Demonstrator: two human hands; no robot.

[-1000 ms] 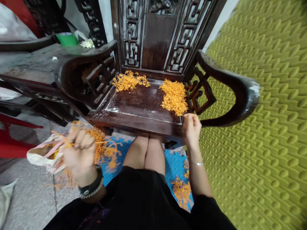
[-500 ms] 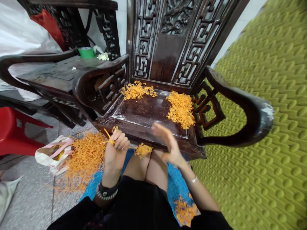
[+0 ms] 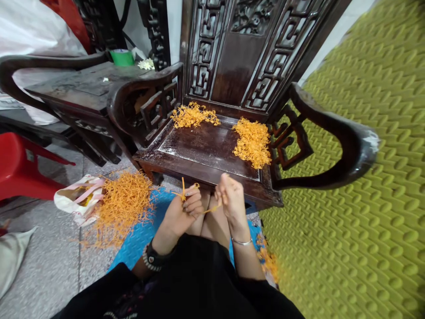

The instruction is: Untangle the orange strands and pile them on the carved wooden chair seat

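Note:
My left hand (image 3: pixel 183 211) and my right hand (image 3: pixel 230 200) meet above my knees, both pinched on thin orange strands (image 3: pixel 186 189) stretched between them. They are just in front of the seat edge of a dark carved wooden chair (image 3: pixel 206 167). Two heaps of orange strands lie on the seat, one at the back (image 3: pixel 193 114) and one on the right (image 3: pixel 253 142). A large loose pile of orange strands (image 3: pixel 121 206) lies on the floor to my left, partly over a white bag (image 3: pixel 75 203).
A second dark wooden chair (image 3: pixel 76 88) stands to the left with a green roll (image 3: pixel 121 57) on it. A red plastic stool (image 3: pixel 20 168) is at far left. A blue mat (image 3: pixel 139 241) lies under my legs, green textured padding (image 3: pixel 365 199) to the right.
My left hand came in from the floor pile to my knees with a few strands. My right hand left the chair seat edge and closed on the same strands.

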